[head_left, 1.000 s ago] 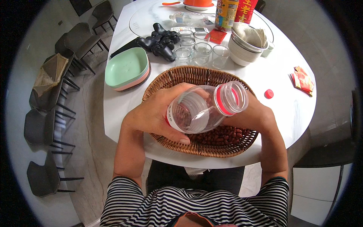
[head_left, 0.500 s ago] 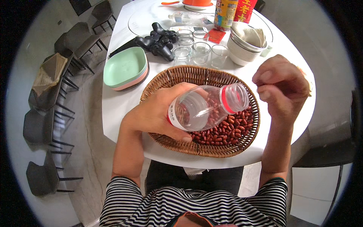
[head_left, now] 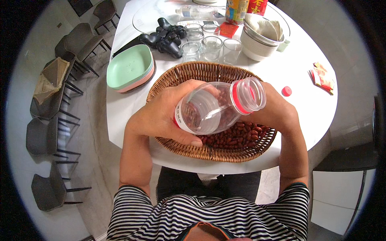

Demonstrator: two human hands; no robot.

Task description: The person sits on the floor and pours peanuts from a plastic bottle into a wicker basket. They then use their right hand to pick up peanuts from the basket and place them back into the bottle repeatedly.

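My left hand [head_left: 161, 114] is wrapped round a clear plastic bottle [head_left: 219, 106]. The bottle is uncapped and tilted, its mouth toward the upper right, with a red ring at the neck. Below it, an oval brown wicker basket [head_left: 189, 154] holds many small, glossy reddish-brown beans or nuts [head_left: 241, 136]. Behind the bottle neck, my right hand [head_left: 277, 106] reaches over the basket's right side. The bottle covers its fingers, so what they hold cannot be seen. A red bottle cap [head_left: 286, 91] lies on the white table to the right of that hand.
Mint-green and pink trays [head_left: 130, 68] are stacked at the left. Beyond the basket stand several glasses [head_left: 212, 47], black game controllers [head_left: 167, 38], stacked bowls [head_left: 259, 46] and a lying clear bottle [head_left: 197, 12]. Red packets [head_left: 323, 77] rest near the table's right edge.
My right hand has moved down and left, from above the table to behind the bottle neck. The red cap and the packets at right now show. The bottle mouth is turned slightly more toward me.
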